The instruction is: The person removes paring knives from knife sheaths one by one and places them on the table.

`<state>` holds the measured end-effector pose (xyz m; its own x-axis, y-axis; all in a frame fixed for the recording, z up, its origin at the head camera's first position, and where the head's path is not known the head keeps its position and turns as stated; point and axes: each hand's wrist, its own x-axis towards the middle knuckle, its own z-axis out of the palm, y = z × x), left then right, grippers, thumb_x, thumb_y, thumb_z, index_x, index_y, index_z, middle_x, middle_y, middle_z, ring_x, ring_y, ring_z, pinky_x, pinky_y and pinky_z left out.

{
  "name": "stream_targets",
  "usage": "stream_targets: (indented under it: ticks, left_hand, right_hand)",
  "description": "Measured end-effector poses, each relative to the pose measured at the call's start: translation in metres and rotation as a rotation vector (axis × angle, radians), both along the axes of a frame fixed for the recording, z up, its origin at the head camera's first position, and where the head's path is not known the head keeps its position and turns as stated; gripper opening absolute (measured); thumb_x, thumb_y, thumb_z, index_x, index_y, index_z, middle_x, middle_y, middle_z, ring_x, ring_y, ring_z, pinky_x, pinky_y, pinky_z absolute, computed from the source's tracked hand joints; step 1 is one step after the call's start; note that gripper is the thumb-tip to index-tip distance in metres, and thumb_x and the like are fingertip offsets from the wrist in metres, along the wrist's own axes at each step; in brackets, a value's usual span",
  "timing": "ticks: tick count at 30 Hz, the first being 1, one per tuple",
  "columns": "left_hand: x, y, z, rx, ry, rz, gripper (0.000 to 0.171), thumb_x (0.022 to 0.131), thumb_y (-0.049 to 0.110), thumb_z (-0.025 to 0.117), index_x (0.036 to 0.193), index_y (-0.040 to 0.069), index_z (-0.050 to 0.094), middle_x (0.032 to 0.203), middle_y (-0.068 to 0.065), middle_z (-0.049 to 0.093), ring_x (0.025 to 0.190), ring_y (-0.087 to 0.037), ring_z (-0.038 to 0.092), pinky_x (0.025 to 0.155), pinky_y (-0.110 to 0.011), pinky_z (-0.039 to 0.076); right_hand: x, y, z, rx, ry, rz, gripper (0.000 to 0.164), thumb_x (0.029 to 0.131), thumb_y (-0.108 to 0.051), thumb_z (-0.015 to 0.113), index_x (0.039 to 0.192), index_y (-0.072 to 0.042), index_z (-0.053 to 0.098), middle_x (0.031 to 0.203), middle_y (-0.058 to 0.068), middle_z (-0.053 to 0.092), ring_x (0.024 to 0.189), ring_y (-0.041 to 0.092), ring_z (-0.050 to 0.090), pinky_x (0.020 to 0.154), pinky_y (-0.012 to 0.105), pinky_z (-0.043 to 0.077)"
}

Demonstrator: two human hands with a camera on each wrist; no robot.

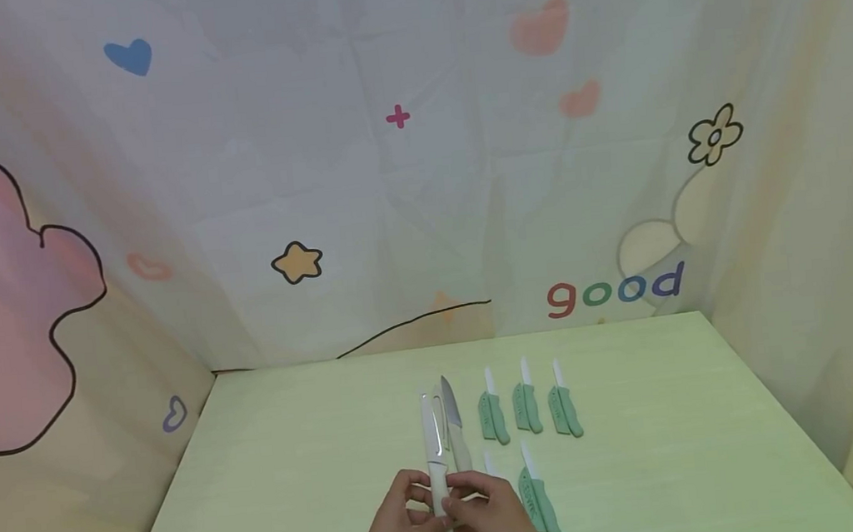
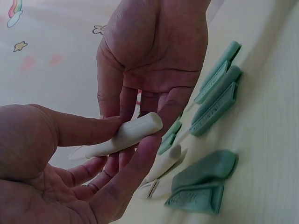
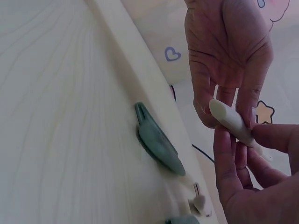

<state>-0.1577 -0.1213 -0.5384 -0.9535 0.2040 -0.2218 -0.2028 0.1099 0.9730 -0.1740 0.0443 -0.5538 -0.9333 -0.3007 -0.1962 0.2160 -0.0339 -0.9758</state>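
In the head view, both hands hold a white-handled tool with a long narrow metal head, which looks like a peeler (image 1: 436, 445). My left hand (image 1: 404, 522) grips its handle from the left, thumb across it. The right hand (image 1: 497, 513) pinches the same handle from the other side. The left wrist view shows the pale handle (image 2: 138, 129) between thumb and fingers of both hands. Just behind lies a white-handled knife (image 1: 451, 410), its lower handle hidden by the right hand. Another slim metal loop beside it is partly covered.
Several green-handled knives with pale blades lie to the right: a far row including a middle one (image 1: 526, 407), and a nearer one (image 1: 540, 503). Another is mostly hidden by the right hand. A patterned cloth (image 1: 345, 180) hangs behind the pale table (image 1: 673, 439).
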Motion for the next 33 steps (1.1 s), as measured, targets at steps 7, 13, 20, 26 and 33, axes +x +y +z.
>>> stream_targets:
  ticks: [7, 13, 20, 26, 33]
  left_hand:
    - [-0.004, 0.023, -0.002, 0.008, 0.010, -0.033, 0.046, 0.082, -0.003, 0.070, 0.118, 0.006, 0.043, 0.102, -0.013, 0.052, 0.076, -0.023, 0.063, 0.052, -0.037, 0.060]
    - [-0.007, 0.041, -0.002, 0.040, 0.013, -0.062, 0.044, 0.082, -0.003, 0.069, 0.117, 0.008, 0.045, 0.102, -0.012, 0.052, 0.076, -0.022, 0.063, 0.052, -0.038, 0.060]
    - [-0.007, 0.054, -0.008, 0.093, 0.002, -0.081, 0.044, 0.082, -0.006, 0.069, 0.116, 0.007, 0.045, 0.100, -0.012, 0.053, 0.075, -0.023, 0.064, 0.051, -0.036, 0.060]
    - [-0.006, 0.058, -0.011, 0.075, 0.008, -0.102, 0.044, 0.081, -0.006, 0.070, 0.115, 0.007, 0.045, 0.100, -0.010, 0.053, 0.074, -0.022, 0.065, 0.051, -0.034, 0.059]
    - [-0.011, 0.056, -0.010, 0.055, -0.001, -0.151, 0.042, 0.082, -0.001, 0.070, 0.117, 0.005, 0.047, 0.102, -0.011, 0.054, 0.080, -0.022, 0.064, 0.060, -0.037, 0.061]
  right_hand:
    - [0.003, 0.024, 0.001, -0.005, -0.003, -0.025, 0.042, 0.091, -0.018, 0.067, 0.123, 0.006, 0.058, 0.101, 0.011, 0.064, 0.084, 0.022, 0.064, 0.071, 0.040, 0.061]
    - [0.003, 0.041, 0.000, 0.025, -0.019, -0.045, 0.043, 0.091, -0.018, 0.067, 0.124, 0.007, 0.058, 0.106, 0.012, 0.065, 0.090, 0.022, 0.063, 0.073, 0.041, 0.061]
    - [0.007, 0.052, 0.001, 0.093, -0.044, -0.095, 0.043, 0.088, -0.014, 0.069, 0.121, 0.010, 0.058, 0.100, 0.012, 0.068, 0.085, 0.022, 0.064, 0.071, 0.039, 0.061]
    - [0.010, 0.057, 0.002, 0.116, -0.092, -0.104, 0.045, 0.086, -0.015, 0.070, 0.122, 0.010, 0.058, 0.097, 0.011, 0.067, 0.080, 0.024, 0.066, 0.070, 0.036, 0.061]
    - [0.011, 0.062, -0.002, 0.058, -0.089, -0.091, 0.046, 0.086, -0.015, 0.070, 0.122, 0.011, 0.057, 0.096, 0.011, 0.067, 0.081, 0.027, 0.066, 0.069, 0.037, 0.061]
